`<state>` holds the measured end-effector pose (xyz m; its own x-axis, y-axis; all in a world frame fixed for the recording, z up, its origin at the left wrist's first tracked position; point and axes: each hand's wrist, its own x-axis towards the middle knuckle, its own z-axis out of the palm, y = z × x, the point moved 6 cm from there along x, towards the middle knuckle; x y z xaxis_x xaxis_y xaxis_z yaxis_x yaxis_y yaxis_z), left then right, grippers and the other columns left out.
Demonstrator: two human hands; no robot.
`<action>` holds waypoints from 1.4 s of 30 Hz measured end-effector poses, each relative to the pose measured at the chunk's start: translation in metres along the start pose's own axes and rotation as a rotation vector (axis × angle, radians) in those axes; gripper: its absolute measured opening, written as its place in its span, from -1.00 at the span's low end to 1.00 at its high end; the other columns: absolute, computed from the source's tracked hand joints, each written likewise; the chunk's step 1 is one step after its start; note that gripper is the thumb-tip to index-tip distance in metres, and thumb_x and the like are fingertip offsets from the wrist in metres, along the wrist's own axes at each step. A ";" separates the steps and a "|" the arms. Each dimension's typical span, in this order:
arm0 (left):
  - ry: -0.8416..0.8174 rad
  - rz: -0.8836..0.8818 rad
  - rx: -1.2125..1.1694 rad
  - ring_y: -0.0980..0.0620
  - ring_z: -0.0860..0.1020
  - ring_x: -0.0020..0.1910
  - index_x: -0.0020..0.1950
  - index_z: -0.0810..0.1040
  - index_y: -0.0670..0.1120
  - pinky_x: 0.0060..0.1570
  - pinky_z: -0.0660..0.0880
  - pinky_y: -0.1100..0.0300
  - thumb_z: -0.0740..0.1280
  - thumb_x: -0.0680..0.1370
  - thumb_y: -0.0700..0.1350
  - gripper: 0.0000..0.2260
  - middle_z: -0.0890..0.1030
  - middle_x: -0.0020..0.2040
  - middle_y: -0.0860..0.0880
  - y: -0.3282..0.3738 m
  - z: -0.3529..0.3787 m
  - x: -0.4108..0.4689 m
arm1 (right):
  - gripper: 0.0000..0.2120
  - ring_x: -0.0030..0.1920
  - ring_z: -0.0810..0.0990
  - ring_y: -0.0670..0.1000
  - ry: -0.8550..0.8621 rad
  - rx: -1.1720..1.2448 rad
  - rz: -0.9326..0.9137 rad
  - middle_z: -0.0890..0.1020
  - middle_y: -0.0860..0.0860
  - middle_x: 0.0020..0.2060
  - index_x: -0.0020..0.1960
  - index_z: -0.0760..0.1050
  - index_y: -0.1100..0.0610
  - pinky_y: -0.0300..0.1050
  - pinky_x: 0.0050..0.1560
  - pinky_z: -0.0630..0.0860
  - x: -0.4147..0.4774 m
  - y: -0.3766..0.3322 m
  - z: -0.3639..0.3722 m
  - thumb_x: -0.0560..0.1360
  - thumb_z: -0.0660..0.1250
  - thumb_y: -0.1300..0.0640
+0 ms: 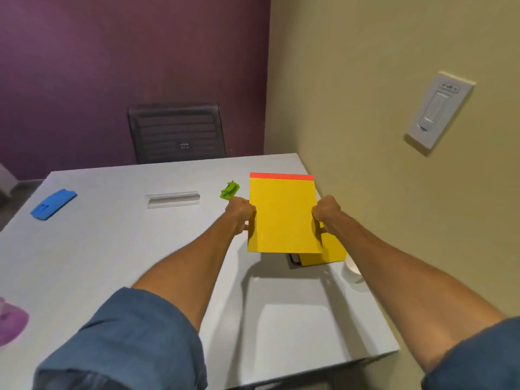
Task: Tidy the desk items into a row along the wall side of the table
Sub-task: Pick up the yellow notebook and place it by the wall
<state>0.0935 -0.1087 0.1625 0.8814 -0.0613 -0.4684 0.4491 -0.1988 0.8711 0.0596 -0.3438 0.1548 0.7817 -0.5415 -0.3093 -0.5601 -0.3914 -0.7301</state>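
The left hand (240, 215) grips the left edge of the yellow pad (282, 218), fingers curled round it, and the right hand (327, 212) pinches the right edge the same way. The pad appears to be lifted off the table (112, 263), at the right side close to the cream wall (394, 192), with its shadow falling on the near surface. To place it well, I would keep both grips level so the sheets do not sag, lower it flat, and square its right edge parallel to the wall, clear of the yellow item (333, 249) partly hidden beneath it. On the table's near left edge lies something pink (11, 322), soft-looking and cut off by the frame. Further right, towards the far side, is a flat blue plastic piece (53, 204) with rounded corners, then a long pale bar (173, 199) with a groove along it. A small glossy green plastic gadget (230, 190) sits just left of the pad. The pad itself is a matte rectangle with a red strip across its far end. A white round object (351, 267) sits by the wall, too hidden to identify.
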 end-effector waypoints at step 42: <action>0.016 -0.246 0.410 -0.01 0.42 -0.07 0.23 0.39 -0.25 -0.14 0.40 0.22 0.21 0.64 -0.18 -0.79 0.41 -0.02 -0.12 -0.117 0.196 0.152 | -0.41 0.36 0.37 0.22 -0.268 -0.343 0.020 0.43 0.18 0.35 0.41 0.35 0.18 0.08 0.26 0.41 0.169 0.150 0.032 0.48 0.41 -0.03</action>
<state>0.1463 -0.2868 -0.0395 0.7598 0.0502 -0.6482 0.5527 -0.5749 0.6034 0.1159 -0.4706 -0.0266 0.7880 -0.3568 -0.5016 -0.5992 -0.6317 -0.4919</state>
